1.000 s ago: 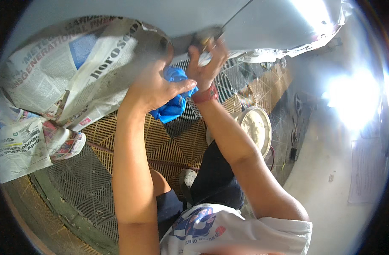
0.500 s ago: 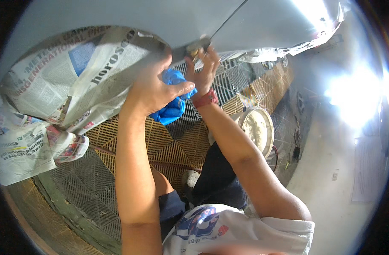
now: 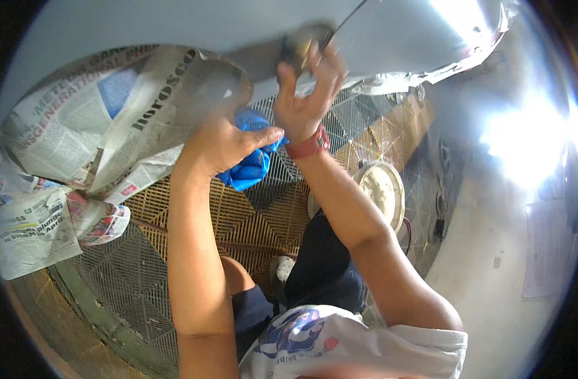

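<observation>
My left hand (image 3: 220,144) is closed round a crumpled blue cloth (image 3: 250,169), its thumb lying over the top. The cloth hangs just below the lower edge of a smooth grey vehicle body panel (image 3: 194,25). Higher up, my right hand (image 3: 314,95), with a red watch on the wrist, presses a small dark, yellowish pad (image 3: 295,49) to the panel near a narrow seam. Motion blurs the pad and the fingertips, so its exact kind is unclear. A dull, darker smear shows on the panel around the pad.
Newspaper (image 3: 68,120) covers the rounded area under the panel at left. A round pale bucket (image 3: 402,189) with whitish contents stands beside my right forearm. Slatted floor mats (image 3: 143,278) lie below, and a white wall (image 3: 491,303) with a bright lamp (image 3: 529,142) is at right.
My right hand has moved up and to the right along the panel with the pad. My left hand has shifted slightly left with the blue cloth still in it.
</observation>
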Demonstrator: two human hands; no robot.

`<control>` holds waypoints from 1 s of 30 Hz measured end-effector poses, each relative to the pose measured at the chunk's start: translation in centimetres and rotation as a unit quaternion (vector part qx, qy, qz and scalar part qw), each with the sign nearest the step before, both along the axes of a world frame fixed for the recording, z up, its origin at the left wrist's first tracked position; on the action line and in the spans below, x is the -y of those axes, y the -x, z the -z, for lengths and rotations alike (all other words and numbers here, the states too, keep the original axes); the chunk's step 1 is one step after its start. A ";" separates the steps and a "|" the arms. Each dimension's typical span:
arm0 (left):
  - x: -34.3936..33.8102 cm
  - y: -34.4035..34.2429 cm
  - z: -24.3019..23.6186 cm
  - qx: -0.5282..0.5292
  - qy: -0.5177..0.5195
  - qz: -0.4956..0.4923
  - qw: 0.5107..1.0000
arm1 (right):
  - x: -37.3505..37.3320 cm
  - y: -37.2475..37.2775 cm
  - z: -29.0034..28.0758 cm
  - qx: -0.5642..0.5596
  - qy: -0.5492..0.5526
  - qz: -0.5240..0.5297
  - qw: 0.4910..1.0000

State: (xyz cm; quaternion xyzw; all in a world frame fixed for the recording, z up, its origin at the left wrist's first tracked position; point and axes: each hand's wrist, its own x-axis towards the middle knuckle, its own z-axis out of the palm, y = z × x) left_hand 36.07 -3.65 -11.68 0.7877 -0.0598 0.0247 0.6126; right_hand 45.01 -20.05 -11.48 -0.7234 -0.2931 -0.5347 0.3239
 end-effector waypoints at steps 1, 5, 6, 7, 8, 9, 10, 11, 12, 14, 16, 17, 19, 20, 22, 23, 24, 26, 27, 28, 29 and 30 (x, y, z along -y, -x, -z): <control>-0.6 0.5 0.0 -0.014 0.023 0.002 1.000 | -2.2 0.2 -2.2 0.017 -0.032 -0.014 0.999; 0.1 0.1 -1.9 0.006 -0.003 0.019 1.000 | 2.3 -0.9 3.2 -0.020 0.054 0.037 0.998; 0.3 0.0 -2.3 -0.008 -0.004 0.027 1.000 | 3.4 -0.9 3.9 -0.027 0.054 0.034 0.998; 0.4 0.2 -2.4 -0.028 -0.010 0.028 0.999 | 3.9 -0.8 4.4 -0.039 0.049 0.025 0.998; 0.5 0.1 -2.5 -0.047 -0.016 0.031 0.998 | 4.4 -1.1 4.8 -0.051 0.045 0.016 0.998; 0.4 0.1 -1.9 -0.038 0.034 0.038 0.998 | 3.0 -1.4 3.0 -0.002 0.044 0.014 0.999; 0.0 0.5 -0.9 -0.031 0.036 0.023 0.999 | 0.8 -0.6 0.8 0.001 0.028 0.005 1.000; -0.4 0.6 -0.2 -0.019 0.039 0.010 0.999 | -1.3 -0.1 -1.9 0.007 0.015 -0.002 1.000; -0.4 0.3 -0.4 0.005 0.047 0.004 0.999 | -2.0 -0.1 -3.9 0.026 0.006 -0.002 1.000; -0.5 0.5 -1.1 -0.013 0.000 -0.003 1.000 | -0.3 -0.5 -1.1 0.007 0.031 0.014 0.999; 0.6 0.4 -2.9 -0.054 -0.003 0.021 0.998 | 4.5 -1.4 3.6 -0.020 0.072 0.053 0.996; 0.3 0.5 -3.5 -0.059 0.005 0.041 0.997 | 4.9 -1.5 4.4 -0.026 0.060 0.038 0.997; -0.1 0.1 -2.0 -0.016 0.011 0.028 0.999 | 1.8 -1.1 1.2 0.004 0.024 0.006 1.000; -0.1 0.0 -0.7 0.001 0.016 0.025 1.000 | 0.1 -0.4 -1.4 0.014 0.008 -0.007 1.000; -0.1 0.0 0.5 -0.006 0.061 0.016 0.998 | -1.5 0.2 -3.9 0.035 0.022 -0.015 0.999; -0.2 0.2 -0.2 -0.026 0.079 0.028 0.996 | -1.2 0.0 -3.9 0.043 0.038 -0.012 0.998; -0.6 0.4 -1.5 -0.043 0.094 0.035 0.994 | -1.1 -0.3 -4.2 0.053 0.051 -0.013 0.997; -0.2 0.3 -2.9 -0.022 0.037 0.034 0.998 | 1.7 -0.6 -2.1 0.032 0.071 0.017 0.997; 0.3 -0.2 -2.4 0.008 0.034 0.032 0.999 | 2.6 -0.9 -1.7 0.038 0.069 0.017 0.997; 0.6 -0.2 -1.0 0.027 0.027 0.025 0.999 | 2.0 -0.4 -2.1 0.032 0.062 0.011 0.997; 0.7 -0.7 0.8 0.056 0.030 0.020 0.998 | 1.4 -1.0 -3.1 0.063 0.050 -0.004 0.997; 0.5 -0.5 1.3 0.050 0.019 0.013 0.998 | -0.1 -0.3 -4.8 0.074 0.063 -0.008 0.995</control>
